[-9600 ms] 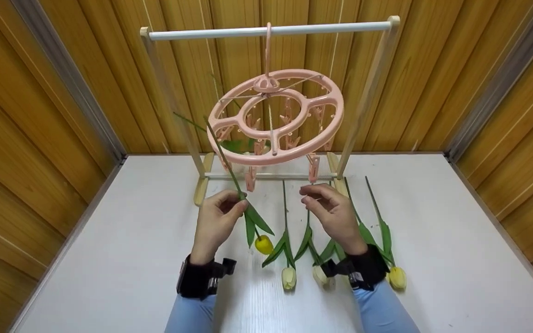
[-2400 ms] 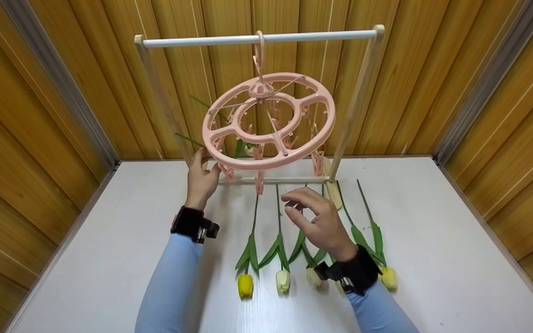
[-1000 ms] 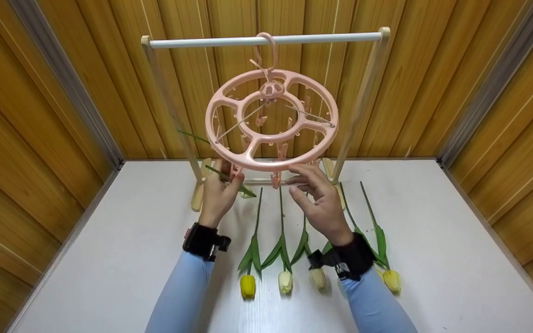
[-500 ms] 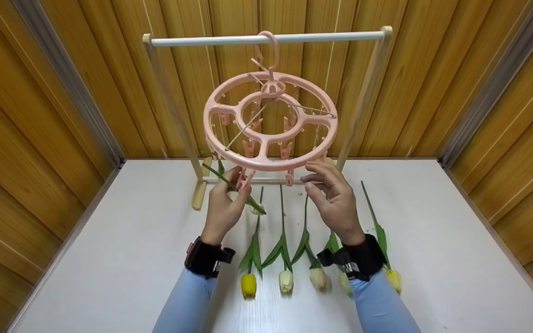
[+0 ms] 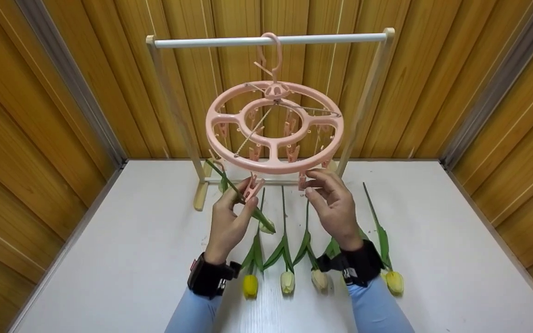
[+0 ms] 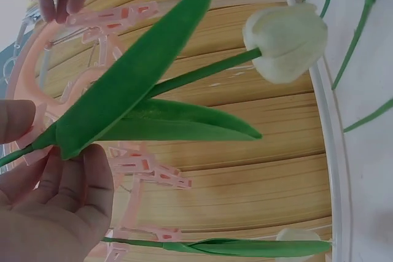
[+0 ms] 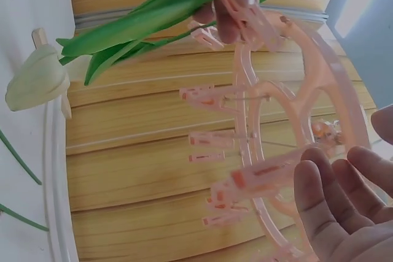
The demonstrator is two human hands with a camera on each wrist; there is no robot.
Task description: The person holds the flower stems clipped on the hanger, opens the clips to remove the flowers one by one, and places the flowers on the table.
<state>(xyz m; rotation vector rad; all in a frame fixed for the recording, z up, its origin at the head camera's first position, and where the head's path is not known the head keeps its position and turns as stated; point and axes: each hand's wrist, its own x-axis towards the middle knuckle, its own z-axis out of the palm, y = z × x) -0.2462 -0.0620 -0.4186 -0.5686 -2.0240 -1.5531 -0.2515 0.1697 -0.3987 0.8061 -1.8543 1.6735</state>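
Observation:
In the head view my left hand (image 5: 227, 224) pinches the stem of a white tulip (image 6: 285, 44) where it meets a pink clothes peg (image 5: 253, 188). The tulip's flower points down, its green leaf slanting across my thumb. My right hand (image 5: 336, 208) is raised with its fingers loosely bent, fingertips right at another peg (image 5: 302, 180). Both pegs hang from a round pink drying rack (image 5: 273, 165). In the right wrist view a peg (image 7: 267, 173) lies right beside my right fingertips.
The rack's hook (image 5: 278, 48) hangs on a white rod (image 5: 211, 43) of a wooden stand. Another tulip (image 6: 245, 248) hangs in a peg. Several tulips lie in a row on the white table (image 5: 123, 259), including a bright yellow one (image 5: 250, 286) and a white one (image 5: 287, 281).
The rack has turned, bringing the held tulip from the left toward the front. My left hand has come nearer and right. The yellow tulip held earliest now lies on the table.

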